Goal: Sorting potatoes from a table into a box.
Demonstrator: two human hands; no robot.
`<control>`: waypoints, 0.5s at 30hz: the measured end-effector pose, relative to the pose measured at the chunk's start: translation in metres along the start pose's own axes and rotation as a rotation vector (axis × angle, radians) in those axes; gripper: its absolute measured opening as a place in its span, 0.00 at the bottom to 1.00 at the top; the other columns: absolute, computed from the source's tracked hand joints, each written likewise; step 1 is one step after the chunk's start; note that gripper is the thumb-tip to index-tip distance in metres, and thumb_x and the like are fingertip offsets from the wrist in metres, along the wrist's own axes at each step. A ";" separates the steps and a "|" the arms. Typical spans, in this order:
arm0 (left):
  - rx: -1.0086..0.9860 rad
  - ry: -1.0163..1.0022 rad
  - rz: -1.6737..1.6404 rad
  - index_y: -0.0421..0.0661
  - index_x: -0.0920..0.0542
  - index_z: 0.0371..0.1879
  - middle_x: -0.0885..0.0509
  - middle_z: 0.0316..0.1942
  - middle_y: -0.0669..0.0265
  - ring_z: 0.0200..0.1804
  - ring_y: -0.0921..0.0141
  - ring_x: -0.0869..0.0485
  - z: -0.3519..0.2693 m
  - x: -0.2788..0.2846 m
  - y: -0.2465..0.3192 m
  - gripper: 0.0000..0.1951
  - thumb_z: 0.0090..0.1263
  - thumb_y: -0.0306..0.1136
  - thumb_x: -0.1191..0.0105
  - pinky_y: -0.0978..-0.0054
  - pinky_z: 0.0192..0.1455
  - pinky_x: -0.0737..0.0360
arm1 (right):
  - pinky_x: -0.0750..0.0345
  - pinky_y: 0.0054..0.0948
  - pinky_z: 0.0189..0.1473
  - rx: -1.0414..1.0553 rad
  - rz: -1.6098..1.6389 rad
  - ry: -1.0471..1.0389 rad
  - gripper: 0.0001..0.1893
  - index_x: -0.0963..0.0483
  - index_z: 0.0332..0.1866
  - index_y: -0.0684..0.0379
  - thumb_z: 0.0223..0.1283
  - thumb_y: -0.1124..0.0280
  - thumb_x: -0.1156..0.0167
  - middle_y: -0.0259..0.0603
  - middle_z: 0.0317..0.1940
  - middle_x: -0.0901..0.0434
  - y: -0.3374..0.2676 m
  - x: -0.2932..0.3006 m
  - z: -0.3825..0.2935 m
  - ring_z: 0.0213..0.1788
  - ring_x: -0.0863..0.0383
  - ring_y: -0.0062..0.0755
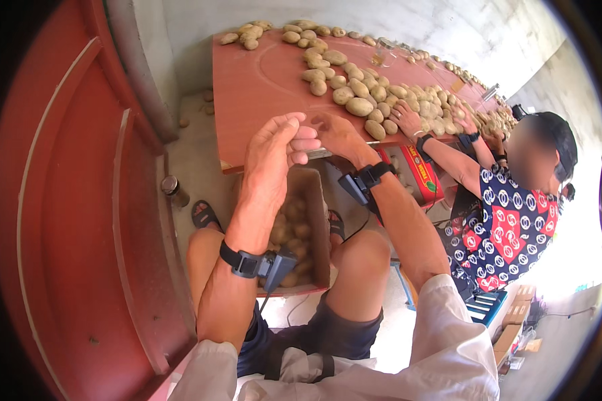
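Observation:
My left hand (278, 150) is raised over the near edge of the red table (261, 100), fingers loosely curled and no object visible in it. Close beside it, my right hand (340, 136) hovers palm down with bent fingers. Its palm is hidden, so whether it holds anything is unclear. Below both hands, between my knees, stands an open cardboard box (320, 220) with several potatoes (293, 235) inside. Many more potatoes (358, 106) lie heaped on the table, right of and beyond my hands.
To my right, a co-worker (511, 220) reaches both hands (406, 118) into the potatoes. A red printed carton (421, 173) sits under the table edge. A glass mug (381, 52) stands among far potatoes. At left are a red door (80, 200) and a flask (174, 190) on the floor.

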State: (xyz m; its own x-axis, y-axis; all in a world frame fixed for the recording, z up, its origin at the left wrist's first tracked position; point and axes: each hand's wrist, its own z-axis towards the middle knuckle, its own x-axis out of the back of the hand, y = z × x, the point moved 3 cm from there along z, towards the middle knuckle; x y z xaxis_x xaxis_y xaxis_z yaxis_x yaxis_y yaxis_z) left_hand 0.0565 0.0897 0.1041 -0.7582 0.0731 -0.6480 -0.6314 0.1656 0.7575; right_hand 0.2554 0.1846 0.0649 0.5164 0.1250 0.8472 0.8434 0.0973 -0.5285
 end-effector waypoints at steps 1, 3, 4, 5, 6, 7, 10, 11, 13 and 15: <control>-0.003 0.007 0.000 0.40 0.20 0.56 0.13 0.41 0.63 0.43 0.72 0.13 -0.001 0.002 0.000 0.12 0.83 0.34 0.49 0.78 0.39 0.20 | 0.20 0.41 0.59 -0.047 -0.056 0.029 0.26 0.21 0.62 0.62 0.58 0.64 0.33 0.59 0.50 0.14 0.006 0.001 0.001 0.56 0.14 0.54; 0.026 0.018 0.019 0.40 0.20 0.55 0.13 0.41 0.62 0.43 0.71 0.13 -0.005 0.006 0.001 0.12 0.83 0.33 0.49 0.77 0.39 0.20 | 0.20 0.41 0.59 -0.038 -0.073 0.023 0.25 0.21 0.62 0.62 0.58 0.65 0.34 0.59 0.50 0.14 0.014 0.005 0.008 0.56 0.14 0.54; 0.022 0.022 0.021 0.40 0.20 0.55 0.13 0.41 0.62 0.43 0.71 0.13 -0.006 0.008 0.002 0.12 0.83 0.33 0.49 0.77 0.39 0.20 | 0.20 0.41 0.60 -0.034 -0.091 0.022 0.25 0.21 0.62 0.62 0.59 0.66 0.35 0.58 0.51 0.14 0.018 0.006 0.012 0.56 0.15 0.54; 0.033 0.031 0.029 0.40 0.20 0.55 0.13 0.40 0.62 0.42 0.71 0.13 -0.008 0.009 0.003 0.12 0.83 0.33 0.50 0.77 0.39 0.20 | 0.20 0.41 0.60 -0.031 -0.108 0.021 0.24 0.21 0.62 0.61 0.59 0.67 0.37 0.58 0.51 0.14 0.022 0.005 0.016 0.57 0.15 0.55; 0.050 0.024 0.029 0.40 0.20 0.55 0.13 0.40 0.62 0.42 0.71 0.13 -0.008 0.005 0.000 0.12 0.83 0.32 0.50 0.77 0.39 0.20 | 0.20 0.42 0.59 -0.042 -0.135 0.051 0.23 0.21 0.60 0.62 0.59 0.66 0.37 0.59 0.49 0.14 0.034 0.011 0.024 0.56 0.15 0.55; 0.049 0.024 0.035 0.40 0.20 0.55 0.13 0.40 0.62 0.42 0.71 0.13 -0.009 0.006 0.001 0.12 0.83 0.32 0.50 0.77 0.39 0.20 | 0.20 0.42 0.59 -0.040 -0.130 0.053 0.23 0.21 0.60 0.62 0.59 0.66 0.37 0.59 0.49 0.14 0.039 0.013 0.035 0.56 0.15 0.55; 0.067 0.024 0.049 0.39 0.20 0.56 0.13 0.40 0.61 0.41 0.71 0.14 -0.015 0.009 0.004 0.12 0.82 0.32 0.50 0.77 0.39 0.21 | 0.19 0.43 0.54 0.015 -0.289 0.167 0.22 0.20 0.59 0.61 0.60 0.63 0.37 0.59 0.41 0.14 0.048 0.033 0.069 0.50 0.13 0.55; 0.069 0.026 0.036 0.39 0.20 0.56 0.13 0.40 0.61 0.40 0.71 0.14 -0.017 0.009 0.008 0.12 0.82 0.32 0.50 0.77 0.39 0.21 | 0.19 0.43 0.54 0.018 -0.284 0.165 0.22 0.20 0.59 0.61 0.60 0.63 0.37 0.59 0.41 0.14 0.048 0.042 0.077 0.50 0.13 0.55; 0.076 0.040 0.025 0.39 0.20 0.55 0.13 0.40 0.61 0.40 0.70 0.14 -0.020 0.012 0.011 0.12 0.82 0.31 0.50 0.76 0.39 0.21 | 0.21 0.49 0.56 -0.032 -0.315 0.350 0.22 0.19 0.57 0.57 0.61 0.57 0.38 0.59 0.48 0.15 0.042 0.066 0.086 0.53 0.15 0.57; 0.070 0.010 0.015 0.39 0.19 0.54 0.13 0.39 0.61 0.39 0.70 0.14 -0.021 0.010 0.012 0.11 0.82 0.31 0.50 0.77 0.40 0.22 | 0.22 0.49 0.58 -0.035 -0.355 0.374 0.23 0.19 0.59 0.56 0.61 0.56 0.38 0.57 0.53 0.17 0.054 0.081 0.102 0.56 0.17 0.56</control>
State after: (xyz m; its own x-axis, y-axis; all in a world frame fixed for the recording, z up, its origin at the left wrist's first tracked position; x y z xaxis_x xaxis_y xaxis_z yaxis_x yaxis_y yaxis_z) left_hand 0.0377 0.0713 0.1089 -0.7691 0.0665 -0.6357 -0.6075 0.2332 0.7593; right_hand 0.3272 0.3005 0.0995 0.2098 -0.2715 0.9393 0.9775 0.0358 -0.2080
